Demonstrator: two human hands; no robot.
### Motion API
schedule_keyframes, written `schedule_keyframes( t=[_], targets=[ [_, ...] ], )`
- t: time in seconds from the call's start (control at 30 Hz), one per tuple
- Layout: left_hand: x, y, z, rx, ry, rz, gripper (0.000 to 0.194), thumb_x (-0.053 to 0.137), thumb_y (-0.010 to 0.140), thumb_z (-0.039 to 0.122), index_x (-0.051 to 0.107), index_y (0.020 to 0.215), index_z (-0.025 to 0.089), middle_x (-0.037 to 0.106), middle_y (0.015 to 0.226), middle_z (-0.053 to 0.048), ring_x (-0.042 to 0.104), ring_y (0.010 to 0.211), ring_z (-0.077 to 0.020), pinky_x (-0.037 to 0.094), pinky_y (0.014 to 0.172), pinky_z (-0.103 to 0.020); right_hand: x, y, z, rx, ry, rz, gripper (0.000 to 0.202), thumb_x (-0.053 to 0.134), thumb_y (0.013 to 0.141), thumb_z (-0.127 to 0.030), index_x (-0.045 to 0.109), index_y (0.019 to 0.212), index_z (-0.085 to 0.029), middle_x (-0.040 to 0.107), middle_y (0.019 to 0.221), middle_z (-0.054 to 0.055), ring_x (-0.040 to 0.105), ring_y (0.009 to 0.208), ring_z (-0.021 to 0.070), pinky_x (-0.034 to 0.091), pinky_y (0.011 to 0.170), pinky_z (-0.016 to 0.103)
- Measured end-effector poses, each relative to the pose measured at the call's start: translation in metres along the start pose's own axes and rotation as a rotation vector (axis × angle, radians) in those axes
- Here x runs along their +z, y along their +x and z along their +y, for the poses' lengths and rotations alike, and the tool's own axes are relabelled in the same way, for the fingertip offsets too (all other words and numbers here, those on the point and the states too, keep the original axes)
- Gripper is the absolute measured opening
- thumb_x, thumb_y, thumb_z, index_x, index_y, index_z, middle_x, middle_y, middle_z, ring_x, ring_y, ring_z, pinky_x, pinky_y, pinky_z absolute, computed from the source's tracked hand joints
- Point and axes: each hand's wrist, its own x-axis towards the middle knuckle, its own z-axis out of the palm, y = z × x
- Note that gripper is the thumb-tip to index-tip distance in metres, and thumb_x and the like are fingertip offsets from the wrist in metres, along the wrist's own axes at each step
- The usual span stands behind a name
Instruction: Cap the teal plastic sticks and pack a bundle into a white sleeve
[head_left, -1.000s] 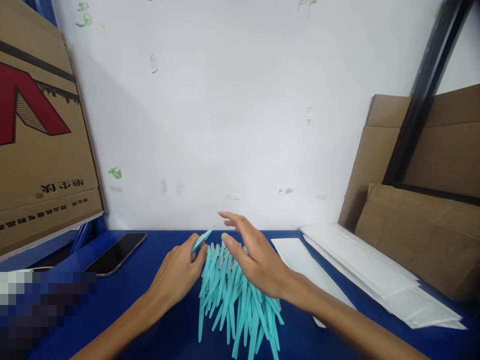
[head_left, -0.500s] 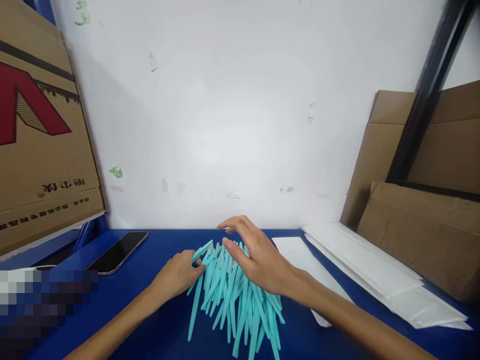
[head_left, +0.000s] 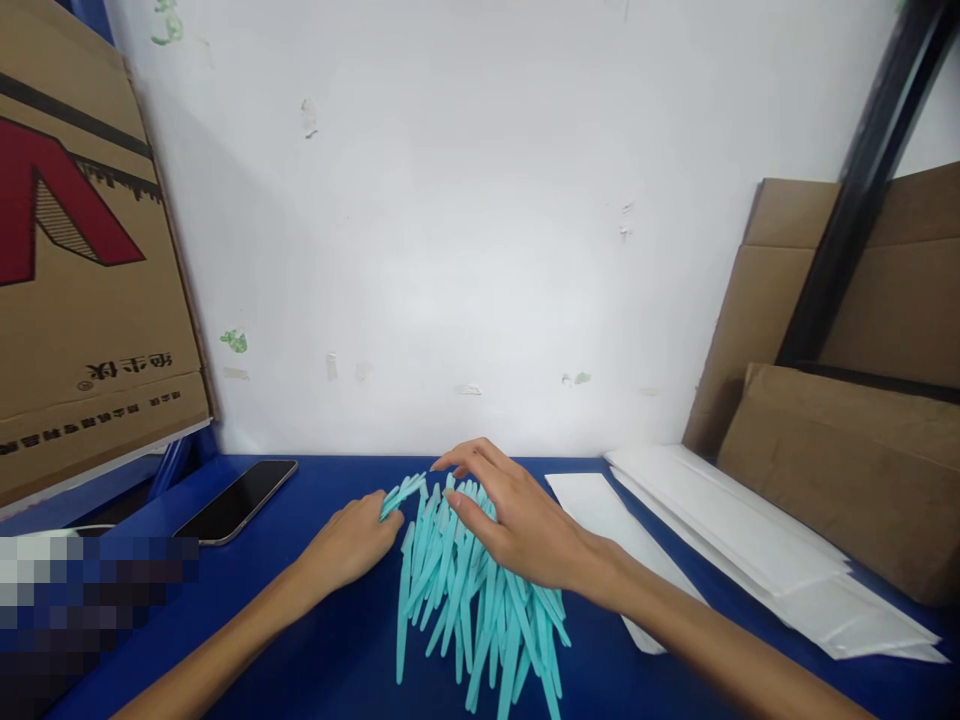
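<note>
A heap of several long, thin turquoise sticks (head_left: pixel 480 600) lies on the blue table (head_left: pixel 315 660). At the heap's upper left, my left hand (head_left: pixel 360 540) is closed around a few turquoise sticks (head_left: pixel 403 492), whose ends point up and right past its fingers. My right hand (head_left: pixel 506 510) hovers over the heap's upper right, fingers apart and curved, thumb close to the stick tops. Nothing is visible between its thumb and fingers. Part of the heap is hidden beneath this hand.
A phone (head_left: pixel 238 502) lies at the left. White flat packets (head_left: pixel 750 540) are stacked at the right, beside a single white sheet (head_left: pixel 600 510). Cardboard boxes (head_left: pixel 847 470) stand at the right, and a printed carton (head_left: pixel 90 300) at the left. A white wall (head_left: pixel 465 200) rises behind.
My left hand has drawn slightly left, away from the heap, with sticks in it. One stick at the heap's left edge has shifted right. My right hand has barely moved.
</note>
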Motion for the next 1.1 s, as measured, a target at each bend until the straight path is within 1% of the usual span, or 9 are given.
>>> schedule_keyframes(
  t=[0.1,0.2,0.33,0.47,0.53,0.67,0.87,0.97,1.1],
  targets=[
    [-0.002,0.003,-0.004,-0.007,-0.049,-0.015,0.027,0.028,0.095,0.032,0.050,0.101,0.019,0.069,0.086,-0.008,0.067,0.074,-0.0238,0.041,0.062,-0.029,-0.002,0.000,0.000,0.004,-0.011,-0.001,0.029,0.041,0.103,-0.031,0.047,0.131,-0.030,0.054,0.129,0.004,0.061,0.085,0.0151,0.053,0.080,0.039],
    [-0.001,0.005,-0.009,0.001,-0.123,-0.061,0.026,0.028,0.095,0.029,0.047,0.109,0.018,0.067,0.077,-0.004,0.066,0.062,-0.0212,0.041,0.056,-0.028,-0.004,0.000,0.000,0.004,-0.017,-0.002,0.029,0.041,0.103,-0.031,0.048,0.131,-0.030,0.054,0.129,0.004,0.061,0.084,0.0149,0.053,0.078,0.039],
    [0.001,0.000,-0.004,0.065,-0.075,0.006,0.016,0.038,0.090,0.025,0.052,0.095,0.021,0.069,0.086,-0.005,0.067,0.079,-0.0233,0.041,0.064,-0.028,-0.004,0.000,-0.001,-0.019,-0.018,-0.002,0.028,0.042,0.102,-0.030,0.049,0.129,-0.030,0.055,0.127,0.004,0.061,0.086,0.0153,0.052,0.081,0.039],
    [0.001,-0.011,0.010,0.032,-0.001,-0.047,0.022,0.041,0.091,0.037,0.053,0.081,0.022,0.068,0.081,-0.005,0.066,0.075,-0.0256,0.038,0.060,-0.030,-0.003,0.000,0.000,-0.032,-0.009,-0.017,0.028,0.043,0.102,-0.029,0.051,0.129,-0.029,0.055,0.128,0.005,0.061,0.090,0.0166,0.052,0.083,0.040],
    [0.002,-0.015,0.014,0.032,0.020,-0.057,0.022,0.047,0.089,0.042,0.053,0.081,0.022,0.068,0.079,-0.005,0.066,0.074,-0.0260,0.037,0.058,-0.030,-0.003,0.000,0.000,-0.033,-0.009,-0.024,0.028,0.044,0.101,-0.028,0.051,0.129,-0.029,0.054,0.129,0.005,0.060,0.094,0.0176,0.052,0.085,0.040],
    [0.002,-0.015,0.012,0.038,0.036,-0.082,0.014,0.048,0.089,0.034,0.054,0.084,0.022,0.070,0.084,-0.005,0.067,0.079,-0.0251,0.038,0.058,-0.029,-0.003,0.000,0.000,-0.040,-0.017,-0.043,0.029,0.044,0.101,-0.027,0.051,0.129,-0.029,0.055,0.128,0.005,0.059,0.101,0.0187,0.051,0.087,0.039],
    [-0.002,-0.017,0.009,-0.018,0.240,-0.004,0.018,0.044,0.089,0.032,0.051,0.076,0.020,0.069,0.087,-0.012,0.066,0.080,-0.0301,0.034,0.057,-0.032,-0.004,-0.002,0.000,-0.042,-0.050,-0.064,0.029,0.045,0.101,-0.027,0.051,0.129,-0.029,0.056,0.127,0.005,0.058,0.103,0.0197,0.051,0.086,0.039],
    [-0.003,-0.017,0.013,0.034,0.201,0.024,0.019,0.038,0.093,0.031,0.051,0.085,0.019,0.069,0.085,-0.011,0.066,0.076,-0.0279,0.035,0.058,-0.032,-0.005,-0.002,-0.001,-0.043,-0.060,-0.064,0.030,0.045,0.101,-0.026,0.051,0.130,-0.029,0.056,0.126,0.006,0.059,0.103,0.0204,0.051,0.087,0.040],
    [-0.002,-0.012,0.013,0.059,0.059,0.065,0.021,0.028,0.099,0.027,0.046,0.104,0.018,0.067,0.073,-0.005,0.065,0.064,-0.0224,0.035,0.057,-0.029,-0.006,-0.001,0.000,-0.072,-0.073,-0.046,0.033,0.047,0.100,-0.022,0.050,0.131,-0.030,0.057,0.124,0.006,0.059,0.105,0.0202,0.050,0.092,0.041]
  ],
)
